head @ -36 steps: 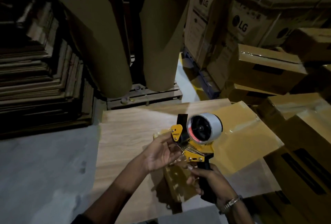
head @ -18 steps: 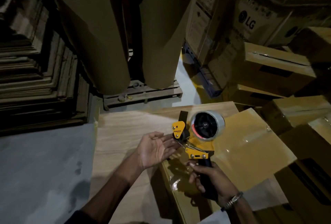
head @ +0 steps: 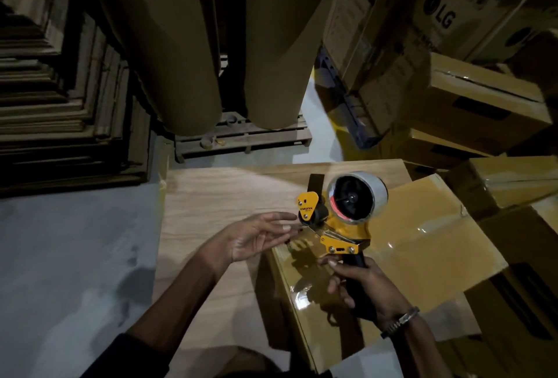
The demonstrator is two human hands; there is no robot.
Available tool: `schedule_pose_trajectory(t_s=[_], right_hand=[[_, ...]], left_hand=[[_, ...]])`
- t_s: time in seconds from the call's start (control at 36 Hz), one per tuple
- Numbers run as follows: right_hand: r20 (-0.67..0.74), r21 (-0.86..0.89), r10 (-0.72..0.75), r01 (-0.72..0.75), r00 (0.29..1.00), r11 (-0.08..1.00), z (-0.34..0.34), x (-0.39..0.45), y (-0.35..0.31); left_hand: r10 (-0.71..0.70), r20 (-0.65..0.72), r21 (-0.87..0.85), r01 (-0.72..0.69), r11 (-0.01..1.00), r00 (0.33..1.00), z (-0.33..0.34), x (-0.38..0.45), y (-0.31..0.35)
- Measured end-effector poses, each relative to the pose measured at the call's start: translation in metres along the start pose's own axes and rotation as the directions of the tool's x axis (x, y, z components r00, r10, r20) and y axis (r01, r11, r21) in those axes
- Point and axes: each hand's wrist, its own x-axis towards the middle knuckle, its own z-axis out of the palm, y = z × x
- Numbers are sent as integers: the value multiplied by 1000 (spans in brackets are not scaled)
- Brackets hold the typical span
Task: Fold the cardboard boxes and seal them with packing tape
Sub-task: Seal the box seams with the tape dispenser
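Head view: your right hand [head: 359, 287] grips the black handle of the yellow tape dispenser with its clear roll [head: 341, 220], held above the glossy, already-taped brown cardboard box [head: 422, 244]. Your left hand [head: 256, 235], fingers straight, reaches its roller, likely freeing the tape end; more sealing probably remains.

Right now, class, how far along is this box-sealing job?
Done: the cardboard box under the hands is folded shut, glossy tape across its top. In hand: the right hand grips the tape dispenser; the open left hand reaches its front. Left: flat cardboard stacks unfolded.
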Motion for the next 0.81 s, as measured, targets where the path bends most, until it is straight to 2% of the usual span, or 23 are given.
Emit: schedule_pose_trajectory(t_s=[0.08,0.17,0.25,0.36,0.47,0.56,0.72,0.81], right_hand=[[-10,-34,22,-23,1000,999,4,3,-3],[-29,-69,35,-37,999,997,12,12,-2],[-63,-114,55,-62,996,992,25,19,0],[-125,-172,69,-90,990,981,52,26,7],[-183,-240,64,-108,981,965,68,31,20],[-190,-245,71,-117,979,962,74,30,26],[-214,-290,58,-120,975,950,79,25,31],[-213,-308,35,-101,976,946,82,26,34]], left_hand=[[29,-73,217,-12,976,997,-2,-2,15],[118,-146,442,-42,896,982,-4,1,35],[194,-183,581,-53,812,964,-6,7,54],[236,-232,721,4,693,944,-16,17,62],[289,-280,760,28,649,915,-34,28,49],[308,-318,705,6,710,897,-48,33,33],[370,-299,626,-112,772,879,-64,37,1],[444,-293,586,-207,783,847,-68,40,-13]])
